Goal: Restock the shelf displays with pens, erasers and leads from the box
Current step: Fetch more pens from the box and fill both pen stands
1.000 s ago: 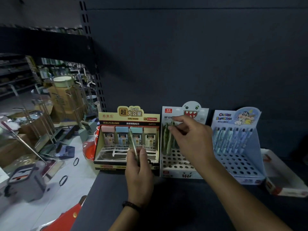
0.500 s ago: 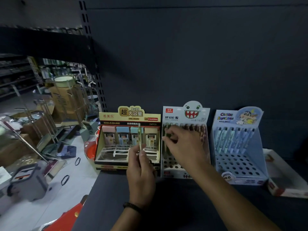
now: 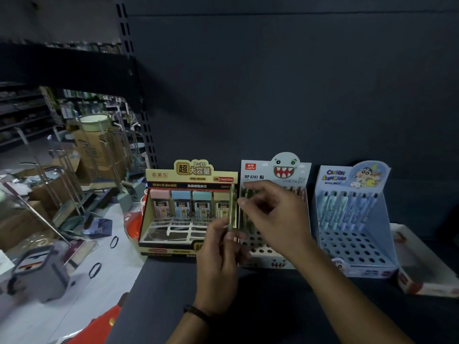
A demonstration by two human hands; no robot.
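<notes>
Rightward goes the left hand [image 3: 218, 256] since half a second ago, and the right hand [image 3: 275, 219] has come off the back row towards it. On the dark shelf [image 3: 248, 306] three displays stand side by side: the yellow lead display [image 3: 191, 175] on the left, the monster pen display [image 3: 285, 170] in the middle, the blue cartoon display [image 3: 352, 232] on the right. The white box [image 3: 427, 269] sits at the far right.

The danger, as I read it, is the handover. A hurried pinch could let the pen slip down between the displays, or a knuckle could nudge the pens already standing in the monster display's far row [image 3: 296, 191].

The left hand grips a green pen [image 3: 232, 207] upright, fingers curled round its lower half, right at the seam between the lead and monster displays. The right hand hangs half-spread, fingertips [image 3: 243, 201] just beside the pen's upper part. It looks to be holding nothing, though blur softens it.
</notes>
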